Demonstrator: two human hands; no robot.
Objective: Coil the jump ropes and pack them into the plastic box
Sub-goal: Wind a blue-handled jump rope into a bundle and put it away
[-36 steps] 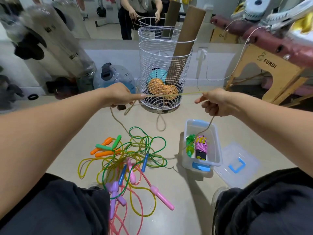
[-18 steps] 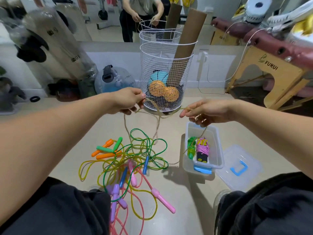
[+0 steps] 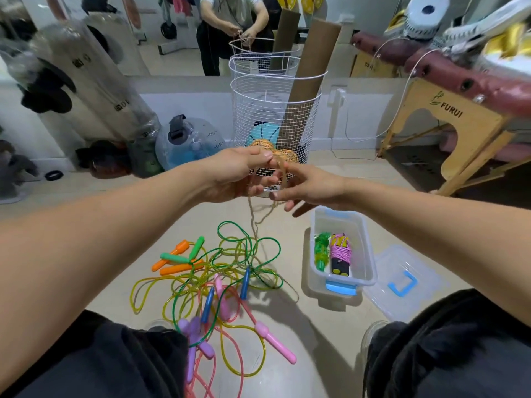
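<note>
A: Layout?
B: Floor [image 3: 293, 317]. Jump-rope tangle [image 3: 218, 277] at 7 o'clock. Plastic box [image 3: 343, 278] at 4, long axis 12–6, two coiled ropes [image 3: 339, 254] inside lying the same way.
A: Hands?
B: Left hand [image 3: 235, 173] and right hand [image 3: 310, 188] pinch tan rope [image 3: 253, 216], which hangs toward 6.

Tangled ropes [image 3: 218, 282] lie left of the box [image 3: 342, 251]; lid [image 3: 402, 280] right.
</note>
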